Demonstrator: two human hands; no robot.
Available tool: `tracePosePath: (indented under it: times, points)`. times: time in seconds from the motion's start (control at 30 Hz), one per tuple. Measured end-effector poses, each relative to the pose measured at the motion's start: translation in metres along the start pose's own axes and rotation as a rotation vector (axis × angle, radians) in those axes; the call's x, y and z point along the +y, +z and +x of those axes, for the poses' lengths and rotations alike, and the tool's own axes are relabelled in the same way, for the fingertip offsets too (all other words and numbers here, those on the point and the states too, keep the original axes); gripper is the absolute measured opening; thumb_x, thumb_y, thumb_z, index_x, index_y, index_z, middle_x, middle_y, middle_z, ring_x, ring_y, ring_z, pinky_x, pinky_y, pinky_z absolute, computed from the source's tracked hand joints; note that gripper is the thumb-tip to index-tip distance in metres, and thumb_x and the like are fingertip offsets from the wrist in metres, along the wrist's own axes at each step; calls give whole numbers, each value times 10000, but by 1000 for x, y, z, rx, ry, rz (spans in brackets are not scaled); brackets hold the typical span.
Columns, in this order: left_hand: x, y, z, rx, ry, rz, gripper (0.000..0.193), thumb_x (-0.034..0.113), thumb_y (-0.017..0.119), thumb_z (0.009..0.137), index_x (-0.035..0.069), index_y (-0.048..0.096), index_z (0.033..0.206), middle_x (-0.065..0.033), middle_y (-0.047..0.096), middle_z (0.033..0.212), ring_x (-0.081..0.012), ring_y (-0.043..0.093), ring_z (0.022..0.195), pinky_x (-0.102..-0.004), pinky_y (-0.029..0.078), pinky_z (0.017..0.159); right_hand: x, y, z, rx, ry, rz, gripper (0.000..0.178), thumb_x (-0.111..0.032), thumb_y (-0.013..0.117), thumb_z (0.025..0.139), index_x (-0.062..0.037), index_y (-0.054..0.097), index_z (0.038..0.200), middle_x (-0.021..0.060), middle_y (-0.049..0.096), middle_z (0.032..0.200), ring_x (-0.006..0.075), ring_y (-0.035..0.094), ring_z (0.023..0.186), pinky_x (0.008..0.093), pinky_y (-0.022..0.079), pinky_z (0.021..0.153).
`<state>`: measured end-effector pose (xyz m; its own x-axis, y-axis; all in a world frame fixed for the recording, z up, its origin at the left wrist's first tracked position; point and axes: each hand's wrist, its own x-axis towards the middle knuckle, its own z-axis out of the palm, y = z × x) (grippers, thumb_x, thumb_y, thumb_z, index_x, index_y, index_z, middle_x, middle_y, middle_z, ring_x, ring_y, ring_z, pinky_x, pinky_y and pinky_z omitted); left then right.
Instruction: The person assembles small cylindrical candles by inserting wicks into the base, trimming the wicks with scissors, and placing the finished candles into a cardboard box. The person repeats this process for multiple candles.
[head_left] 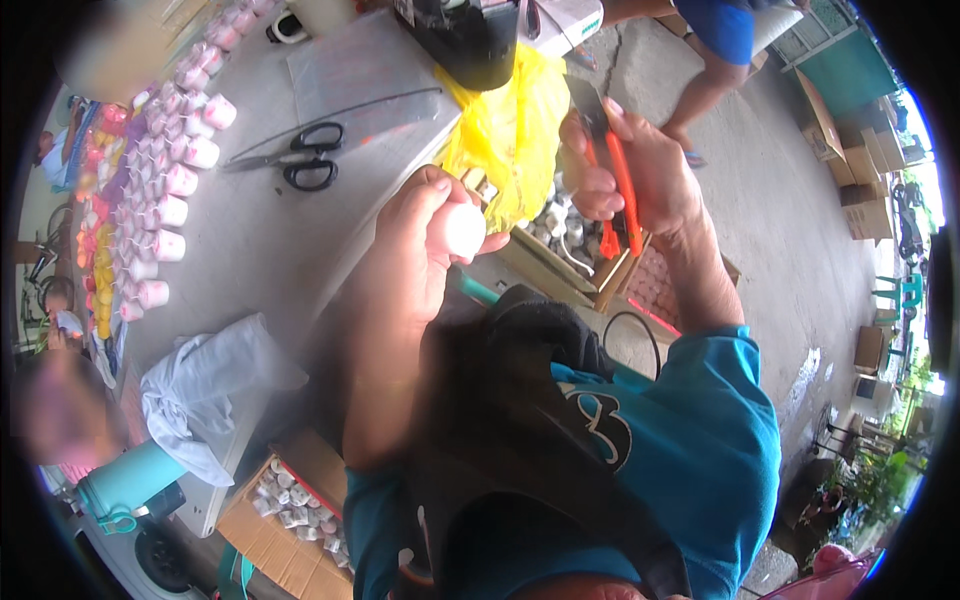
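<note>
1 white piece [463,232], seemingly rounded: left hand [412,230] | orange-handled pliers [622,178]: right hand [660,185]

The round piece [460,232] is white and smooth-faced, with a pinkish side. The left hand [412,235] grips it between thumb and fingers. The pliers [622,175] have dark metal jaws and orange handles. The right hand [650,165] holds them apart from the piece, jaws upward, handle ends downward.

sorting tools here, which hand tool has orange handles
The plier-like tool in the right hand; the scissors on the grey table have black handles.
</note>
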<state>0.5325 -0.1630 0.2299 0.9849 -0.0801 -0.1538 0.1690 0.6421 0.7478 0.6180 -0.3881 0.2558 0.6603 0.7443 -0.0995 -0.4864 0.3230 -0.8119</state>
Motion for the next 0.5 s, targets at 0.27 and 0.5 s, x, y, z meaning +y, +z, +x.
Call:
tracePosePath:
  times: [0.27, 0.5]
  points:
    - [5, 1, -21, -154, 151, 720, 201, 169, 589, 940, 1, 591, 1051, -26, 623, 829, -65, 576, 697, -191, 431, 558, 6, 68, 38, -23, 48, -239, 427, -460, 436, 971, -45, 525, 922, -6, 434, 624, 74, 382, 512, 218, 313, 463]
    - [37, -42, -92, 370, 300, 426, 269, 204, 537, 953, 9, 638, 799, -23, 611, 753, -74, 538, 683, -201, 410, 625, 22, 135, 120, -320, 14, -706, 547, -536, 440, 960, -6, 565, 1014, 56, 580, 840, 69, 452, 555, 209, 371, 498]
